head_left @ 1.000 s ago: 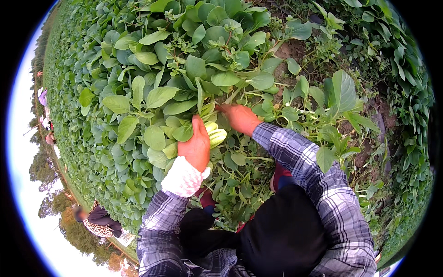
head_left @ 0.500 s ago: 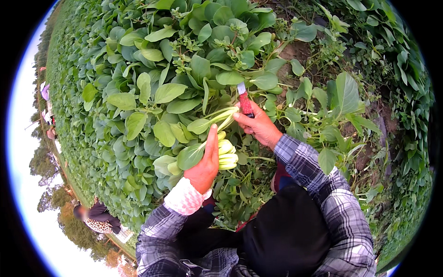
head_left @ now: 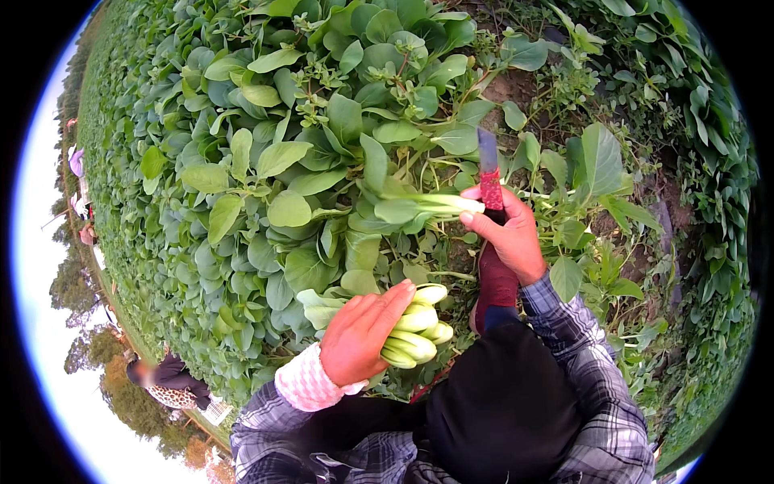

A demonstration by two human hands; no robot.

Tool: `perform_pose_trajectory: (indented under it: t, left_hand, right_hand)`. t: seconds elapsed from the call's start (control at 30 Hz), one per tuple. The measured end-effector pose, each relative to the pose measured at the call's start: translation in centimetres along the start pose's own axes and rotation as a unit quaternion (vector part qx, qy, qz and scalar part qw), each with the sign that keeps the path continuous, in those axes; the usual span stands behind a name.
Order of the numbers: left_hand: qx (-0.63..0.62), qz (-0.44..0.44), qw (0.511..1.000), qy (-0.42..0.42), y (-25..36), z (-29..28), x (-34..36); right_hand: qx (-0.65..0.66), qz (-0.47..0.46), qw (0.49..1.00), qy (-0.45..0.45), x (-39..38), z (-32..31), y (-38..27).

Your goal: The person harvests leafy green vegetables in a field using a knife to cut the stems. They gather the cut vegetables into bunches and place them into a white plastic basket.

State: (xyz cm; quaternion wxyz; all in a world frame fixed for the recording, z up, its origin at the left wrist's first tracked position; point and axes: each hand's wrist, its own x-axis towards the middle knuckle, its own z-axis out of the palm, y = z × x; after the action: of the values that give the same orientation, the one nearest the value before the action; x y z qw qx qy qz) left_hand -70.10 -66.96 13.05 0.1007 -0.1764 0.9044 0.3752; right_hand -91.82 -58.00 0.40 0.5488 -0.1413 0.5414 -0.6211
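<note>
My left hand (head_left: pixel 359 337) is closed round a bunch of bok choy (head_left: pixel 419 329), its pale green stem bases facing right and its leaves mostly hidden behind the hand. Further right and higher up, my right hand (head_left: pixel 516 235) holds a knife (head_left: pixel 489 179) with a red patterned handle, the blade pointing up and away from me. The same hand pinches a single bok choy plant (head_left: pixel 439 205) by its whitish base between thumb and fingers. That plant's leaves stretch left over the crop, apart from the bunch.
Dense leafy greens (head_left: pixel 266 153) fill the ground ahead and to the left. A weedy strip of bare soil (head_left: pixel 516 89) runs on the right. My dark red shoe (head_left: pixel 496 282) stands below the right hand. Another person (head_left: pixel 173 379) crouches far off at the lower left.
My right hand has moved right and slightly down, drawing the single bok choy away from the left hand. My left hand now wraps over the bunch and sits lower.
</note>
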Motion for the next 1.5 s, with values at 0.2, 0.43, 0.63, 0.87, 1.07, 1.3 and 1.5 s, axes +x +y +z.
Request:
perform_pose_trajectory:
  t: [0.2, 0.43, 0.63, 0.87, 1.07, 1.3, 1.5]
  left_hand:
    - [-0.02, 0.012, 0.997, 0.072, 0.6, -2.2, 1.9]
    - [-0.373, -0.169, 0.91, -0.055, -2.4, -1.1, 1.1]
    - [-0.031, -0.075, 0.993, -0.085, -1.8, -3.2, 5.2]
    - [0.299, -0.197, 0.922, -0.15, -6.3, -3.2, 8.9]
    - [0.376, -0.3, 0.86, -0.173, -10.7, -3.2, 8.1]
    - [0.401, -0.262, 0.869, -0.122, -13.0, -1.6, 4.7]
    - [0.355, -0.26, 0.892, -0.108, -13.3, -2.2, 4.1]
  right_hand:
    - [0.023, -0.013, 0.977, -0.209, -2.4, 1.1, -1.8]
    - [0.069, 0.227, 0.945, -0.225, -1.3, 1.9, 0.0]
    - [-0.309, -0.038, 0.944, -0.11, 4.8, 1.7, 7.7]
    - [-0.432, -0.119, 0.882, -0.145, 8.1, 7.0, 8.8]
    - [-0.364, -0.107, 0.913, -0.149, 8.6, 6.7, 9.9]
    - [-0.339, -0.036, 0.936, -0.094, 10.0, 5.4, 10.8]
    - [-0.381, -0.052, 0.915, -0.121, 10.6, 5.9, 11.0]
